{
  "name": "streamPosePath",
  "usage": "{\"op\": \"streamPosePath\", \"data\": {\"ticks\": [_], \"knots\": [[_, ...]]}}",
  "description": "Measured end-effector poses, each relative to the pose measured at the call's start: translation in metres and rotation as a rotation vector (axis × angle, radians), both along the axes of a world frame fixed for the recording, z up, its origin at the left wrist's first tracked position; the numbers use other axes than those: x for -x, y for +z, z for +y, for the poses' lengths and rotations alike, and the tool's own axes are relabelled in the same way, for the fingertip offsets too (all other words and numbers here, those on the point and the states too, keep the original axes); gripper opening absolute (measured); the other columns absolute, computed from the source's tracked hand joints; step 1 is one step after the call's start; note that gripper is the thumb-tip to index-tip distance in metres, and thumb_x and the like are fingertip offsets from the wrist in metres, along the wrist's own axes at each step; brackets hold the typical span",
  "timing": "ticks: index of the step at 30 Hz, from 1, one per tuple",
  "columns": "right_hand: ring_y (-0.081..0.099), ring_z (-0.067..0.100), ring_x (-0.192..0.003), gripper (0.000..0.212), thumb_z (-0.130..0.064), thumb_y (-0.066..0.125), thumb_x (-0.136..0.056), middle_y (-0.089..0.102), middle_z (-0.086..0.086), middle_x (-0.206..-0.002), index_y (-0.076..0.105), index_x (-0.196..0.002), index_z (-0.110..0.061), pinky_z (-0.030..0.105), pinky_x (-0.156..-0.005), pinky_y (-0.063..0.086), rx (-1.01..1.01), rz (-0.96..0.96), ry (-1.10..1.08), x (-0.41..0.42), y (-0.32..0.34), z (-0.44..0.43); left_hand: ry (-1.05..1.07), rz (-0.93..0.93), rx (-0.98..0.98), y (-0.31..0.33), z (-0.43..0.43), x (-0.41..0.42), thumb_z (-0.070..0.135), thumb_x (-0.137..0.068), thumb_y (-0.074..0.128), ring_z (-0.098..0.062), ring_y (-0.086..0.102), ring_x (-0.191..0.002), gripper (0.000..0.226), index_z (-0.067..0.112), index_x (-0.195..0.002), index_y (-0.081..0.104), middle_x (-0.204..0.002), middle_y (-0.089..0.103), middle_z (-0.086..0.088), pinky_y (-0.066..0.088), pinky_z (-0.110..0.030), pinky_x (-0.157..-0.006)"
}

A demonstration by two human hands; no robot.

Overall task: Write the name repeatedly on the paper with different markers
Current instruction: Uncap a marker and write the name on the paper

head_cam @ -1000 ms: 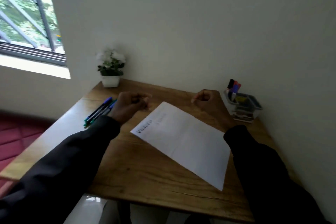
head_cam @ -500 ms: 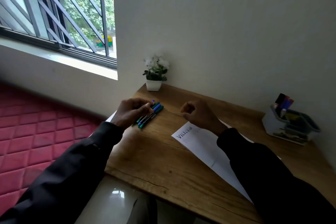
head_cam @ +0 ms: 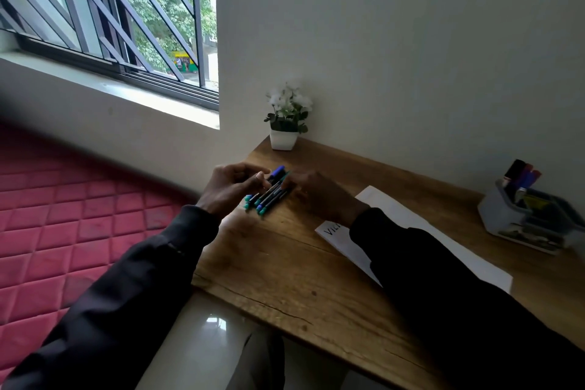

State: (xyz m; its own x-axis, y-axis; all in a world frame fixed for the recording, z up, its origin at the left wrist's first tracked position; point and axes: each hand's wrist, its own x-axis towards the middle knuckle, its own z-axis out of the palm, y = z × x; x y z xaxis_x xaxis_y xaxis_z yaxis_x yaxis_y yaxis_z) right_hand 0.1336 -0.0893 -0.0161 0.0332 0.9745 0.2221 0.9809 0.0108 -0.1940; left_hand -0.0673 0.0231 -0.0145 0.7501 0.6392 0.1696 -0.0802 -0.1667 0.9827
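Dark, teal-tipped markers [head_cam: 267, 197] lay bunched near the bench's [head_cam: 285, 269] left edge, left of the paper [head_cam: 399, 215]. The left hand [head_cam: 232, 191] pinched a blue-capped marker [head_cam: 278, 171] in its fingers. The right hand [head_cam: 316, 195] touched the bunch, its fingers' grip unclear.

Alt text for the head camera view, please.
A left hand and right hand meet at a bunch of markers on a wooden table. A paper with writing is partly hidden by the right sleeve; a potted plant and pen holder stand beyond.
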Motion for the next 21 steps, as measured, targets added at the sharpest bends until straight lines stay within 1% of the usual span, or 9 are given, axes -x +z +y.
{"op": "streamPosePath", "data": {"ticks": [5, 7, 9, 11, 12, 14, 16, 18, 21], "knots": [[0.058, 0.020, -0.111, 0.018, -0.008, 0.065, -0.092, 0.059, 0.007, -0.124, 0.064, -0.108, -0.015, 0.040, -0.085, 0.055, 0.009, -0.024, 0.021, -0.004, -0.005, -0.003, -0.006, -0.008, 0.009, -0.002, 0.002, 0.001, 0.016, -0.092, 0.068, -0.025, 0.073, -0.093, 0.021, 0.006, -0.110, 0.071, -0.092, 0.076, -0.012, 0.056, -0.036, -0.087], [0.053, 0.014, -0.114, 0.017, -0.010, 0.067, -0.092, 0.057, 0.004, -0.126, 0.065, -0.107, -0.018, 0.033, -0.088, 0.052, 0.014, -0.036, 0.040, -0.009, -0.006, -0.009, -0.009, -0.013, 0.015, -0.002, 0.000, -0.001, 0.015, -0.092, 0.068, -0.023, 0.073, -0.092, 0.020, 0.006, -0.110, 0.071, -0.091, 0.076, -0.010, 0.056, -0.032, -0.084], [0.047, 0.006, -0.111, 0.013, -0.009, 0.066, -0.093, 0.057, 0.002, -0.121, 0.067, -0.104, -0.017, 0.025, -0.083, 0.046, -0.004, -0.022, 0.048, -0.015, -0.007, -0.018, -0.021, -0.021, 0.027, -0.001, -0.003, -0.002, 0.015, -0.091, 0.068, -0.019, 0.073, -0.092, 0.021, 0.006, -0.110, 0.071, -0.092, 0.076, -0.010, 0.055, -0.024, -0.079], [0.046, 0.006, -0.108, 0.012, -0.009, 0.062, -0.096, 0.055, -0.001, -0.114, 0.066, -0.103, -0.017, 0.024, -0.080, 0.043, 0.001, -0.019, 0.010, -0.023, -0.009, -0.029, -0.031, -0.022, 0.031, 0.000, -0.007, -0.006, 0.015, -0.092, 0.068, -0.016, 0.072, -0.091, 0.022, 0.006, -0.112, 0.071, -0.093, 0.076, -0.009, 0.055, -0.019, -0.076], [0.049, 0.009, -0.106, 0.014, -0.007, 0.060, -0.096, 0.055, -0.003, -0.111, 0.065, -0.102, -0.019, 0.025, -0.080, 0.045, -0.002, 0.003, -0.020, -0.026, -0.010, -0.034, -0.031, -0.024, 0.033, 0.000, -0.010, -0.009, 0.014, -0.092, 0.068, -0.014, 0.072, -0.090, 0.022, 0.005, -0.112, 0.071, -0.092, 0.077, -0.009, 0.054, -0.018, -0.074], [0.055, 0.011, -0.098, 0.018, -0.006, 0.058, -0.097, 0.057, -0.004, -0.105, 0.062, -0.100, -0.023, 0.028, -0.081, 0.051, -0.084, 0.176, -0.101, -0.030, -0.010, -0.044, -0.019, -0.025, 0.027, 0.001, -0.016, -0.016, 0.012, -0.092, 0.067, -0.009, 0.072, -0.085, 0.021, 0.004, -0.112, 0.071, -0.092, 0.077, -0.009, 0.053, -0.015, -0.072], [0.063, 0.010, -0.090, 0.016, -0.004, 0.060, -0.097, 0.064, -0.001, -0.100, 0.063, -0.102, -0.019, 0.023, -0.077, 0.053, -0.226, 0.484, -0.208, -0.028, -0.003, -0.056, -0.021, -0.020, 0.002, 0.002, -0.023, -0.026, 0.012, -0.093, 0.067, -0.006, 0.071, -0.081, 0.020, 0.004, -0.111, 0.072, -0.093, 0.076, -0.010, 0.052, -0.013, -0.070], [0.068, 0.014, -0.091, 0.019, 0.001, 0.058, -0.096, 0.069, 0.005, -0.101, 0.064, -0.107, -0.013, 0.026, -0.076, 0.058, -0.393, 0.729, -0.247, -0.024, 0.007, -0.068, -0.048, -0.015, -0.011, 0.002, -0.031, -0.038, 0.015, -0.092, 0.069, -0.009, 0.072, -0.086, 0.021, 0.007, -0.111, 0.072, -0.095, 0.076, -0.008, 0.054, -0.018, -0.076], [0.071, 0.022, -0.098, 0.024, 0.005, 0.059, -0.096, 0.071, 0.016, -0.106, 0.066, -0.115, -0.008, 0.034, -0.085, 0.060, -0.548, 0.995, -0.245, -0.021, 0.019, -0.085, -0.124, 0.032, -0.038, 0.004, -0.046, -0.059, 0.026, -0.091, 0.070, -0.013, 0.072, -0.094, 0.027, 0.012, -0.114, 0.071, -0.101, 0.076, -0.003, 0.058, -0.024, -0.084]]}}
